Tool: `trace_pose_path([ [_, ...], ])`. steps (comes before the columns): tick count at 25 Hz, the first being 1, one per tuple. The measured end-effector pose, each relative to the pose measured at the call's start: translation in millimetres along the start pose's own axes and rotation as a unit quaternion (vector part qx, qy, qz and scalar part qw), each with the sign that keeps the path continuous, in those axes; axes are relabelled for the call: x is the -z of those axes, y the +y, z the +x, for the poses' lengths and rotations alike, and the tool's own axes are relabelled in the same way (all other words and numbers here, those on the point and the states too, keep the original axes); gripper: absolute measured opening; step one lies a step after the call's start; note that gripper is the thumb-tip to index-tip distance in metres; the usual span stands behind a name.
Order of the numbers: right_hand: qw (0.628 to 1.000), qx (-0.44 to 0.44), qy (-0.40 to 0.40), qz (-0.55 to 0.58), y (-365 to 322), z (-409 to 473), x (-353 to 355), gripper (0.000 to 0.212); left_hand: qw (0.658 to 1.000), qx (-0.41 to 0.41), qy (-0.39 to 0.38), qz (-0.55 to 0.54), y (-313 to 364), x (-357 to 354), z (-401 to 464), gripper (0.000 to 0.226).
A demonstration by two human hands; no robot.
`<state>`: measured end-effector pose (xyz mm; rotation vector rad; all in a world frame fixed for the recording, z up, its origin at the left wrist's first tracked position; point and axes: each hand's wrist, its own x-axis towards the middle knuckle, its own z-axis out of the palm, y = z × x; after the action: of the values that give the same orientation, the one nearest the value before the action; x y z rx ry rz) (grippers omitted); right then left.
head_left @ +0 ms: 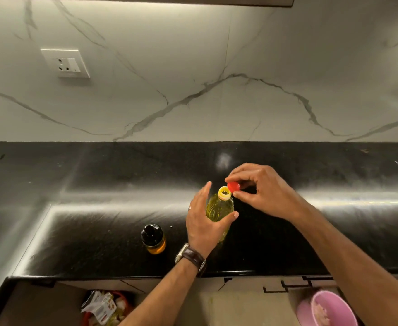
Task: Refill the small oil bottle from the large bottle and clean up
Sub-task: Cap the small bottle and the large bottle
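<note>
Red cap off the large oil bottle

Left hand (202,222) wraps the yellow-filled large bottle (219,207); right hand (261,191) pinches its red cap (233,186) beside the open neck. Small dark-capped oil bottle (153,238) stands at 8 o'clock on the black counter (99,184).

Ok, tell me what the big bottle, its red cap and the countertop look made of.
Large bottle: clear, probably plastic; yellow oil shows through its ribbed wall. Red cap: opaque, smooth, likely plastic. Countertop: polished black stone, maybe granite; it mirrors the light in bright streaks.
</note>
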<state>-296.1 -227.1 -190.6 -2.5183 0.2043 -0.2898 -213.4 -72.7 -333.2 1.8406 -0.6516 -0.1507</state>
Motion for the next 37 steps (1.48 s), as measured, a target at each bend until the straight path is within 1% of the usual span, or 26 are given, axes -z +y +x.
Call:
trace_pose_path([
  [3,0.997,0.007,-0.061,-0.036,-4.3,10.7,-1.3,0.036,1.0,-0.023,0.001,-0.018,1.9,-2.3,5.8,0.074],
  [5,0.995,0.016,-0.08,-0.064,-6.6,14.7,-1.1,0.036,0.999,-0.021,0.004,-0.037,3.4,-2.4,7.1,0.064],
  [9,0.984,0.043,-0.124,-0.12,-11.6,24.5,4.0,0.032,0.999,-0.012,0.005,-0.032,3.1,-3.7,9.9,0.065],
  [14,0.974,0.046,-0.18,-0.13,-16.6,32.8,10.9,0.029,1.0,-0.007,-0.009,-0.011,4.1,-4.6,9.6,0.069],
  [17,0.97,0.043,-0.187,-0.15,-18.2,35.0,13.6,0.03,1.0,-0.01,-0.011,-0.007,6.1,-1.6,9.9,0.066],
  [21,0.95,0.025,-0.154,-0.27,-24.3,36.6,10.6,0.036,0.999,-0.024,-0.022,0.003,9.7,-1.5,5.5,0.063],
  [22,0.949,0.026,-0.151,-0.277,-25.7,35.8,11.1,0.04,0.999,-0.024,-0.021,0.005,10.3,-2.5,4.0,0.063],
  [23,0.952,0.028,-0.151,-0.265,-26.3,35.2,12.9,0.041,1.0,-0.024,-0.019,0.005,10.8,-3.2,3.4,0.062],
  [25,0.957,0.043,-0.177,-0.224,-24.3,33.4,18.1,0.033,1.0,-0.022,-0.015,-0.007,9.9,-4.0,4.7,0.061],
  [28,0.95,0.051,-0.226,-0.211,-20.9,32.3,18.4,0.039,1.0,-0.01,-0.013,-0.018,5.7,-2.7,7.8,0.063],
  [32,0.953,0.022,-0.212,-0.214,-22.5,32.0,10.0,0.039,1.0,-0.008,-0.013,-0.014,1.7,-2.8,9.1,0.065],
  [37,0.96,-0.029,-0.171,-0.22,-32.3,28.3,-2.0,0.04,1.0,-0.003,-0.009,-0.024,1.6,-2.7,9.0,0.063],
])
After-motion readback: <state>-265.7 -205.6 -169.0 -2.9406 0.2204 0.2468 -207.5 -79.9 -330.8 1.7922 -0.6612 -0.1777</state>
